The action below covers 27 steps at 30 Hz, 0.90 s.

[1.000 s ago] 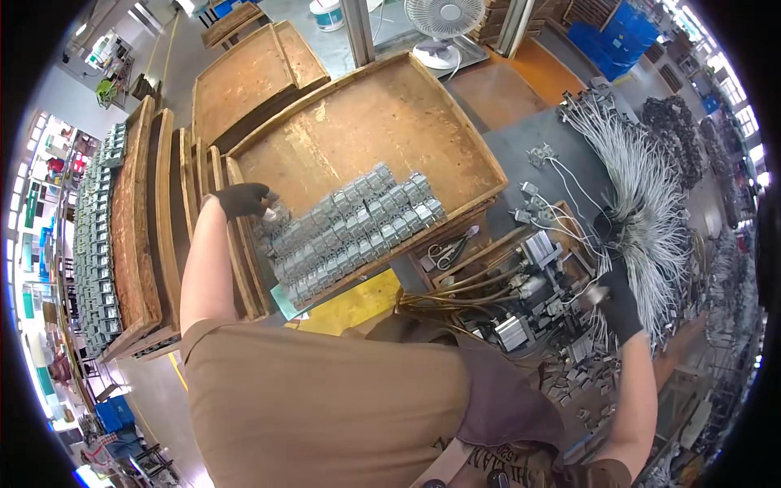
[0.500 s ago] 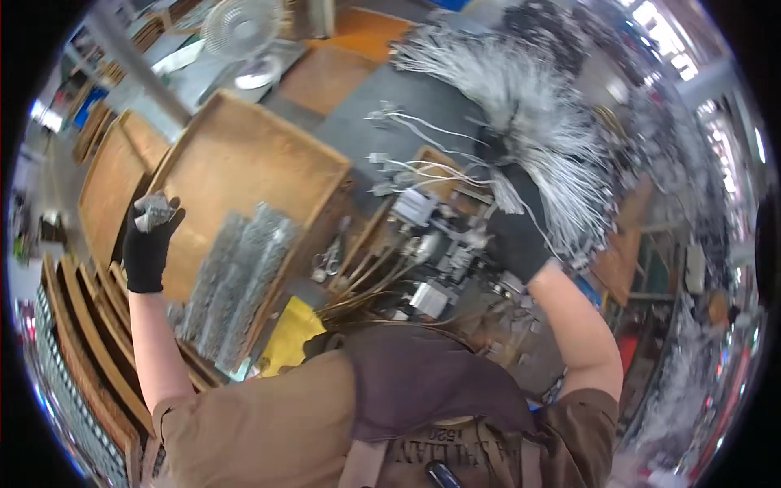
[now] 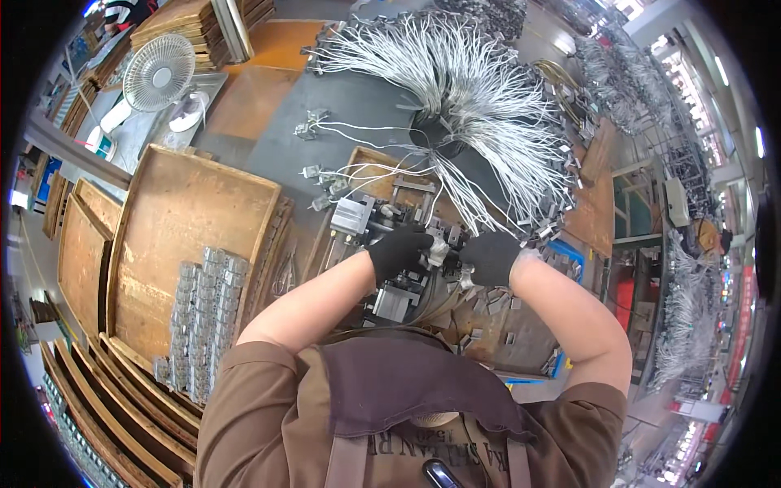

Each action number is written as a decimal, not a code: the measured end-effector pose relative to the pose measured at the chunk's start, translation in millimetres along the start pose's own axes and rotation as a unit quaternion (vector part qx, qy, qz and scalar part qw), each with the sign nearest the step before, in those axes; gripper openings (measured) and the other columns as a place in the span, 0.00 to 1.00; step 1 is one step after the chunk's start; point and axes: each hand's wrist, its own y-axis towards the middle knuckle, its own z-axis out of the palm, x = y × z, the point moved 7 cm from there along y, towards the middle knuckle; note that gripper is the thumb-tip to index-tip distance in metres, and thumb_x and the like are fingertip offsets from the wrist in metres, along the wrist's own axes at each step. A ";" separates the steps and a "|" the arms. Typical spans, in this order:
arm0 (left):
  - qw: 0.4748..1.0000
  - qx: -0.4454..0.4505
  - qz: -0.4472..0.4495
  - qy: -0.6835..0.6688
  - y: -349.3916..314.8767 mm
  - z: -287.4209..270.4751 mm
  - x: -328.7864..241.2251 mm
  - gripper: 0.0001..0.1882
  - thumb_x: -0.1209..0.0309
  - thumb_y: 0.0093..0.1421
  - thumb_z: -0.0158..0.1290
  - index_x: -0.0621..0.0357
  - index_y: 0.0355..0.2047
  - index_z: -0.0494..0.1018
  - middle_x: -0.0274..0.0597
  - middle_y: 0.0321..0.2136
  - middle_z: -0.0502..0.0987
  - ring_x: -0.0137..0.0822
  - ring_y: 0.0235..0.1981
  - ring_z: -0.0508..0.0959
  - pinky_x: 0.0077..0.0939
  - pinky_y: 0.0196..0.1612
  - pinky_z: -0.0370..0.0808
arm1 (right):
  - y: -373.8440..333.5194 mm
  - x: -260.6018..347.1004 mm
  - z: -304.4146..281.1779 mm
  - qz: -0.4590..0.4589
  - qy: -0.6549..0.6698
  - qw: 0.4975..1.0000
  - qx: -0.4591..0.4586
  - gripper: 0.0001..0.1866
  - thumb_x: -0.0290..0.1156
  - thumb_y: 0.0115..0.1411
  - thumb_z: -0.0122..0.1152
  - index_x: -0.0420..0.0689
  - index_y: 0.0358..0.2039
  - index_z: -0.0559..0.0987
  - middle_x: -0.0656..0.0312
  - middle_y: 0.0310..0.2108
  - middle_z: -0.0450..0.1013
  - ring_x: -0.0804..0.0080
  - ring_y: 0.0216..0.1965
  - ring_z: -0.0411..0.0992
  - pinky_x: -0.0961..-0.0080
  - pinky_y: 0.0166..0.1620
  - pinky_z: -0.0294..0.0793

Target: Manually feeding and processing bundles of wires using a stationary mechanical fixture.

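My left hand point(image 3: 399, 254), in a black glove, is closed in a pinch on a small silvery metal block point(image 3: 438, 252) over the bench fixture point(image 3: 411, 281). Just right of it, my right hand point(image 3: 490, 259), also gloved in black, has its fingers curled in toward the same spot. What it grips is hidden under the fingers; a shiny bit shows below them. White cables point(image 3: 464, 191) run from a big fanned bundle down to the right hand. Clamps and a rectangular metal cylinder point(image 3: 352, 215) make up the fixture around both hands.
To the left, a wooden tray point(image 3: 195, 195) carries rows of metal blocks point(image 3: 207, 309). Curved wooden trays point(image 3: 106, 398) stand below it. A white fan point(image 3: 159, 73) is at the far left. Loose metal pieces point(image 3: 492, 301) lie right of the fixture, near a blue bin edge point(image 3: 569, 252).
My left hand has come from over the wooden tray to the fixture, bringing a small metal block. My right hand has shifted slightly left and down; the view has turned.
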 end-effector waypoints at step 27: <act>0.908 -0.095 0.261 0.314 -52.7 -17.3 -48.3 0.27 0.71 0.45 0.58 0.60 0.48 0.69 0.51 0.45 0.70 0.49 0.47 0.72 0.37 0.52 0.69 | 43.3 12.5 -48.3 -0.090 0.221 0.939 -0.248 0.36 0.40 0.49 0.68 0.55 0.60 0.68 0.51 0.33 0.75 0.52 0.36 0.75 0.61 0.39 0.74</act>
